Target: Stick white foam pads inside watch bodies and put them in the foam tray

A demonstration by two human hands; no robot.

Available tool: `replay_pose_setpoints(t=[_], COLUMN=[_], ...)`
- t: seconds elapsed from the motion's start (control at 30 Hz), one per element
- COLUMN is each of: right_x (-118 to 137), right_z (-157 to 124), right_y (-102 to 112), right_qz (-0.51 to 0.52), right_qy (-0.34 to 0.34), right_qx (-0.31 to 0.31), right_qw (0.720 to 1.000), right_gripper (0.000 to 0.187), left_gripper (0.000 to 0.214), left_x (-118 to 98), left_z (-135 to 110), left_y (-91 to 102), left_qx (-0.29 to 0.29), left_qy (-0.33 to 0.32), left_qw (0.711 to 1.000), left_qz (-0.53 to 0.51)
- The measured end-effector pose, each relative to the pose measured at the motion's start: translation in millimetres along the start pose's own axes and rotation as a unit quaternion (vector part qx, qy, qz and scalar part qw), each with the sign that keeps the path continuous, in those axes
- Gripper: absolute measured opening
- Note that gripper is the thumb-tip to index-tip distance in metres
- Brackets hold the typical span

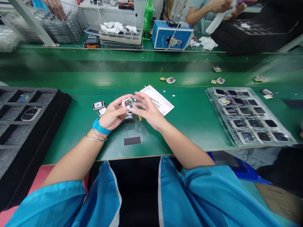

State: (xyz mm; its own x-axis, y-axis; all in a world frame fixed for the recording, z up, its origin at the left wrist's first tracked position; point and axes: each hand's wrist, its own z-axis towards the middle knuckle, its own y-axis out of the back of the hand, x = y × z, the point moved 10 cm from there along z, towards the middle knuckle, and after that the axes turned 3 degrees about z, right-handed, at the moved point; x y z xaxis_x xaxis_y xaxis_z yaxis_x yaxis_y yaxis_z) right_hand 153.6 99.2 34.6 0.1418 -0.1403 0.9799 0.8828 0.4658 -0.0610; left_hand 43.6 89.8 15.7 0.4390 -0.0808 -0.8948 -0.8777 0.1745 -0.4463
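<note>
An opened smartwatch case (129, 104) with a pale rim and bare inner parts is pinched in my left hand (113, 113), its thumb on the near edge. My right hand (151, 113) is beside the case, fingers stretched and apart; the thumb tip comes up to its right edge, and whether it touches I cannot tell. Below the hands a small yellow piece (140, 118) shows, partly hidden. Two white-rimmed watch frames (98, 105) lie left of my left hand. A shallow white tray (168, 111) holding tiny bits sits behind my right hand.
A black foam tray (50, 107) holding a watch fills the left side. On the right, a clear plastic tray (227, 130) carries several watches. A dark strip (132, 141) lies near the front edge. Opened watch parts (170, 80) lie farther back. Co-workers' hands (55, 8) show across the bench.
</note>
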Motion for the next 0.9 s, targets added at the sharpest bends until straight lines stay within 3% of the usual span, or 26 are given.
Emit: replay_pose_setpoints(t=[0.1,0.17,0.23,0.33,0.47,0.9], right_x=[-30,-35,-27,0,23,26], right_z=[-4,-5,0,8,6,2], right_y=[-15,-6,10,29,29,22], right_qz=[0.07,0.057,0.028,-0.012,-0.056,-0.135], right_qy=[-0.169,-0.21,-0.179,-0.044,0.093,0.148], right_qx=[0.113,0.107,0.06,-0.017,-0.055,-0.045], right_qw=[0.977,0.97,0.982,0.999,0.993,0.979], right_gripper=[0.049,0.037,0.033,0.04,0.047,0.036], left_gripper=[0.063,0.063,0.061,0.061,0.061,0.052], left_x=[-7,-10,-10,-3,11,28], left_z=[3,5,6,6,3,-3], left_y=[14.3,22.2,24.9,19.8,6.9,-8.4], left_qx=[-0.021,-0.035,-0.039,-0.032,-0.014,0.028], left_qy=[-0.023,-0.032,-0.033,-0.009,0.041,0.125], left_qw=[0.999,0.999,0.998,0.999,0.999,0.992], left_qz=[0.016,0.026,0.028,0.026,0.027,-0.016])
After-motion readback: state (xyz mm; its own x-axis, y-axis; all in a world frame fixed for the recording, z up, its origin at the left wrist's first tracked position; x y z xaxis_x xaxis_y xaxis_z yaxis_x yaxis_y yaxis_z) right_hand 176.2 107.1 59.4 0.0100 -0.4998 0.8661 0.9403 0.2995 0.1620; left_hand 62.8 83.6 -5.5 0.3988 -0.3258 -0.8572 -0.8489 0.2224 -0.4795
